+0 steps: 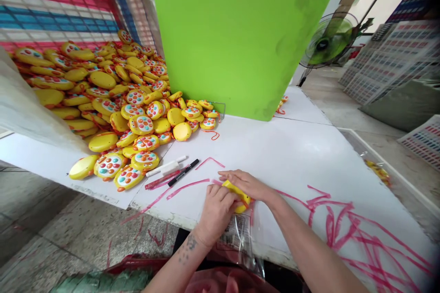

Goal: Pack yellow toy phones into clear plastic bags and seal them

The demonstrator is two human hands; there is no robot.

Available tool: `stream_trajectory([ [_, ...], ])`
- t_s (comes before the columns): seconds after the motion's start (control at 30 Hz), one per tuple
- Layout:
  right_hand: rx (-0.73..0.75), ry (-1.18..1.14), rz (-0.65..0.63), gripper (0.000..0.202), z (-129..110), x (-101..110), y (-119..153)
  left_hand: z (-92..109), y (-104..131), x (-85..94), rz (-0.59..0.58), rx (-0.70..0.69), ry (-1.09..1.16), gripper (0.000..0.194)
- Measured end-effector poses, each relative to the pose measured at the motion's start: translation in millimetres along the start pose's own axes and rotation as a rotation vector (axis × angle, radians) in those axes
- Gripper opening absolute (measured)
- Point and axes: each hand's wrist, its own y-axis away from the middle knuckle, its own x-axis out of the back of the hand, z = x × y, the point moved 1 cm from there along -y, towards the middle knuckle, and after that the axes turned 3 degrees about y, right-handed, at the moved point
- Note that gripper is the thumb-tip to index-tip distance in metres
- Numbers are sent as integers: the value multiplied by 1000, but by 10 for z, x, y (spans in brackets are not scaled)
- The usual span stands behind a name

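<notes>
1. Toy [236, 187], yellow with orange bits, is between both hands just above the near edge of the table [295, 142].
2. The left hand [218, 208] has its fingers bent and pinching the toy's side; their tips are hidden. The right hand [245, 184] lies over the toy's far side, fingers straight and pressed together.
3. A clear bag [236, 233] with print on it hangs directly below the toy, over the table edge. I judge this piece to be partly handled; whether any of the toy is inside the bag cannot be told.
4. Much seems left: a large heap of toys [140, 124] lies loose and unbagged to the left, spilling from a striped mesh sack [58, 18].
5. What is done is less sure. Yellow things [377, 172] in a bin at the right may be finished pieces, but they are too small and blurred to make out.
6. Pens [183, 172] and pink strips [343, 219] lie on the table, apart from the toy.
7. A green panel [233, 36] hides whatever stands behind it; only some orange-and-yellow bits show past its right edge. The sack is cut off at the left.
</notes>
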Motion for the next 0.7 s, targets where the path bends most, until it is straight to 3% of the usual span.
stream_trajectory([
  [0.17, 54, 194, -6, 42, -79, -95, -86, 2, -22, 17, 23, 24, 52, 11],
  [0.27, 58, 229, 229, 35, -107, -25, 2, -30, -32, 17, -2, 67, 133, 9],
  [0.37, -118, 231, 414, 36, -64, 50, 263, -80, -28, 10, -3, 122, 268, 5],
  [0.53, -392, 255, 311, 51, 102, -38, 779, -127, -1, -19, -28, 220, 407, 6],
  [0.7, -479, 83, 315, 39, 89, -158, 914, -116, -7, -11, -71, 233, 470, 7],
])
